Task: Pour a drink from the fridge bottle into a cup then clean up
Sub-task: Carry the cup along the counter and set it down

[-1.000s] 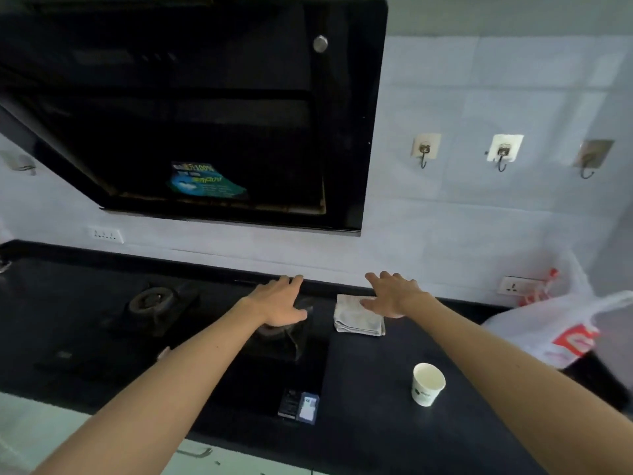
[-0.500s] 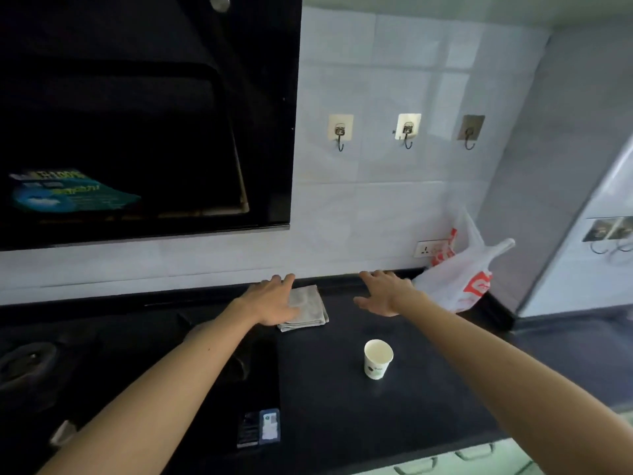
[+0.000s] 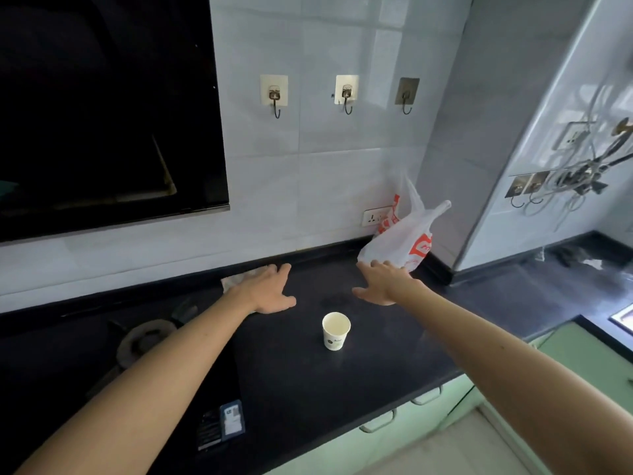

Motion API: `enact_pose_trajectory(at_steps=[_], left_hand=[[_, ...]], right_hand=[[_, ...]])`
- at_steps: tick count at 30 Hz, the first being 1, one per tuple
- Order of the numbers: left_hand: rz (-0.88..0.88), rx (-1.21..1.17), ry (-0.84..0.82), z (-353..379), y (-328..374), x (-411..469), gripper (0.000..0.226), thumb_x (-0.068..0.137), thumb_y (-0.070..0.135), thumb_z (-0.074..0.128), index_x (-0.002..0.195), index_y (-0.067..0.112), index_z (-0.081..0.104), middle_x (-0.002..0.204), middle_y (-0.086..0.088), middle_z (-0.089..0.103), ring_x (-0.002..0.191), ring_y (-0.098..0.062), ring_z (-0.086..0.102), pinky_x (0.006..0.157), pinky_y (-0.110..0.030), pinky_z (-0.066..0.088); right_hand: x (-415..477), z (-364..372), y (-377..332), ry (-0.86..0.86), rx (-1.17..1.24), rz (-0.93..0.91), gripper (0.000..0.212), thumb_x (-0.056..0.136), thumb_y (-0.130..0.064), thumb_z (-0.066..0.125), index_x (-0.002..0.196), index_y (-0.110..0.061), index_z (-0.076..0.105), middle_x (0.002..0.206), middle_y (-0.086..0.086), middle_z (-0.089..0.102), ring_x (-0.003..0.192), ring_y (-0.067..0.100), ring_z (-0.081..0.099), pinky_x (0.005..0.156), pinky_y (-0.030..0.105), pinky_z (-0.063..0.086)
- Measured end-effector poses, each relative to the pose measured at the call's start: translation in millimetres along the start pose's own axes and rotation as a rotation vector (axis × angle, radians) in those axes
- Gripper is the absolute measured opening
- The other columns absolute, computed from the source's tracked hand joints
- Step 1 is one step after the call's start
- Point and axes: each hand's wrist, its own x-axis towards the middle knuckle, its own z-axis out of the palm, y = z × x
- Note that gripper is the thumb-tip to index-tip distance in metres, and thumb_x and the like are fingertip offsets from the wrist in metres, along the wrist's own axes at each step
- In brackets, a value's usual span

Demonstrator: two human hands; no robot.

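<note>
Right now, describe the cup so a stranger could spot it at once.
On the black countertop under the tiled wall, a white paper cup stands between the forearms. Unlike the cloth and plastic bag behind, it is upright and round.

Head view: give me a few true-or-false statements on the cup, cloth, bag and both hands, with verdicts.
1. The cup stands upright on the counter. True.
2. The right hand grips the cup. False: it is open with fingers spread, apart from the cup, close to the bag.
3. The cloth is partly hidden by the left hand. True.
4. A bottle stands beside the cup. False: no bottle is in view.
5. Three bare hooks hang on the wall. True.
</note>
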Motion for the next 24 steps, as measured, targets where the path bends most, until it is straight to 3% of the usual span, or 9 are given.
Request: enact_pose_trajectory(at_steps=[5, 12, 20, 24], left_hand=[[0.011, 0.025, -0.009, 7.3, 8.7, 20.6, 0.079, 0.089, 0.048, 0.053, 0.153, 0.017, 0.019, 0.142, -0.013, 0.043, 0.131, -0.033, 0.044, 0.102, -0.048, 0.045], [-0.003, 0.003, -0.04, 35.4, 22.3, 50.6, 0.075, 0.089, 0.049, 0.053, 0.149, 0.013, 0.024, 0.132, -0.012, 0.05, 0.116, -0.029, 0.054, 0.094, -0.045, 0.049], [-0.078, -0.008, -0.186, 98.9, 31.0, 74.1, 0.077, 0.09, 0.049, 0.054, 0.151, 0.015, 0.021, 0.143, -0.013, 0.042, 0.131, -0.032, 0.043, 0.106, -0.05, 0.039], [-0.117, -0.03, -0.23, 122.3, 32.3, 81.4, 0.078, 0.09, 0.049, 0.055, 0.152, 0.015, 0.02, 0.142, -0.013, 0.042, 0.129, -0.032, 0.044, 0.103, -0.05, 0.039]], right_hand=[[17.4, 12.3, 12.1, -0.016, 0.005, -0.019, 0.07, 0.096, -0.058, 0.043, 0.152, -0.021, 0.024, 0.148, 0.011, 0.04, 0.134, 0.036, 0.041, 0.105, 0.056, 0.039], [43.3, 43.8, 30.1, -0.044, -0.01, -0.106, 0.068, 0.096, -0.056, 0.046, 0.15, -0.021, 0.026, 0.143, 0.011, 0.043, 0.131, 0.035, 0.043, 0.103, 0.053, 0.041], [72.2, 102.6, 44.9, -0.131, 0.042, -0.229, 0.069, 0.096, -0.055, 0.046, 0.152, -0.022, 0.022, 0.143, 0.008, 0.044, 0.131, 0.031, 0.042, 0.102, 0.052, 0.039], [83.3, 126.9, 46.4, -0.113, 0.124, -0.315, 0.068, 0.096, -0.055, 0.046, 0.151, -0.022, 0.023, 0.139, 0.006, 0.048, 0.126, 0.029, 0.048, 0.099, 0.048, 0.042]])
